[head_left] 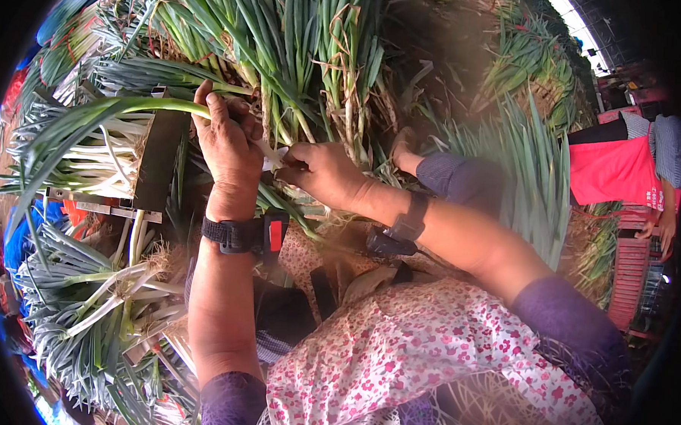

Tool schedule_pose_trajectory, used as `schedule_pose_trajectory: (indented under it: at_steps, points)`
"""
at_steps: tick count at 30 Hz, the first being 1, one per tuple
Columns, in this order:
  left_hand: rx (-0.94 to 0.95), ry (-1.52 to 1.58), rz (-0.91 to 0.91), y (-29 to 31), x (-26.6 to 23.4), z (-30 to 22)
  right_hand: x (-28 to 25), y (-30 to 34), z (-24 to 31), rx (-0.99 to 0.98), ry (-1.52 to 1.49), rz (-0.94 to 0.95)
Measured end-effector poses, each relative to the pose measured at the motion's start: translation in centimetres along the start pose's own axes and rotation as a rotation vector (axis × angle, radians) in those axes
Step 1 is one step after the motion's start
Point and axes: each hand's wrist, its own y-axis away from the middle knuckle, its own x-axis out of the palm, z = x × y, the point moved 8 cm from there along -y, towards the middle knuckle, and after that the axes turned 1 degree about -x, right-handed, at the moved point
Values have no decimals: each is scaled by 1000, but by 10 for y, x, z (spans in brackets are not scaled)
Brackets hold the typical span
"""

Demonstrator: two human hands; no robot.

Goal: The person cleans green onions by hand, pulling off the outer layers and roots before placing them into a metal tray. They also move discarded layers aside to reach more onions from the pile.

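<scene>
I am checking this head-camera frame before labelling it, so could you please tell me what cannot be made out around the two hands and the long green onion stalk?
- Small white piece between the hands: the right hand covers it; unclear whether root end or blade.
- Left hand fingertips: curled behind the long green onion stalk.
- Brown heap, upper middle: blurred.
- Red-aproned person, right rim: mostly cut off.

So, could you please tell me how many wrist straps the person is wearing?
2. One black wrist strap sits on the left arm, below the left hand. The other wrist strap is on the right arm, behind the right hand. Sleeves may hide more.
</scene>
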Motion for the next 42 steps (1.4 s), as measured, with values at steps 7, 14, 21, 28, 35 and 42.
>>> schedule_pose_trajectory:
  at_steps: [7, 14, 21, 28, 35, 42]
  points:
    - [-13, -65, 11, -1, -3, 0, 18, 3, -12, 26, -490, 137]
    - [-136, 39, 130, -8, 3, 5, 19, 8, -25, 292, -765, 122]
    - [-137, 147, 180, -41, -28, -21, 30, 61, -83, 336, -881, 387]
    - [-104, 183, 137, -31, -26, -9, 0, 136, -156, 34, 92, 520]
    - [-82, -222, 142, 13, 8, 34, -21, -49, 22, -44, -725, 284]
    - [469, -813, 45, -16, -20, -104, 24, -140, 112, 68, -802, 536]
